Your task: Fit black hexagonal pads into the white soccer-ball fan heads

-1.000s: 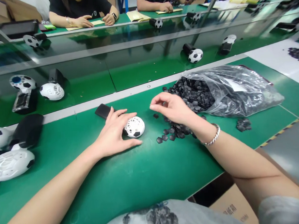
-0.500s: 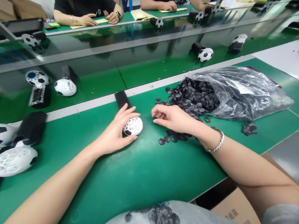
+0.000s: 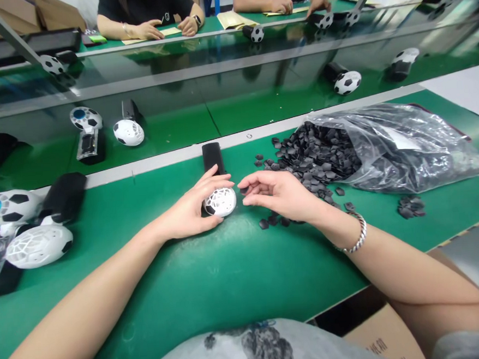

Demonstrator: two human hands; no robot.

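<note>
A white football-patterned shell (image 3: 221, 202) with a black base (image 3: 212, 158) lies on the green table. Wrapped round its left side, my left hand (image 3: 192, 207) grips the shell with thumb and fingers. Just to the right, my right hand (image 3: 279, 193) pinches a small black pentagon piece (image 3: 244, 190) between its fingertips, close to the shell but apart from it. Beyond that hand, a heap of black pentagon pieces (image 3: 315, 152) spills out of a clear plastic bag (image 3: 409, 148).
More football-patterned units (image 3: 39, 247) stand at the left on the table. A green conveyor (image 3: 177, 115) runs across the front, carrying several units such as a white one (image 3: 128, 132). Two people sit opposite, one with hands (image 3: 149, 30) on yellow paper. A cardboard box (image 3: 384, 336) is below the table edge.
My right hand has brought the black piece nearer to the shell. My left hand keeps its grip. Units on the conveyor have shifted right, and the view has moved slightly.
</note>
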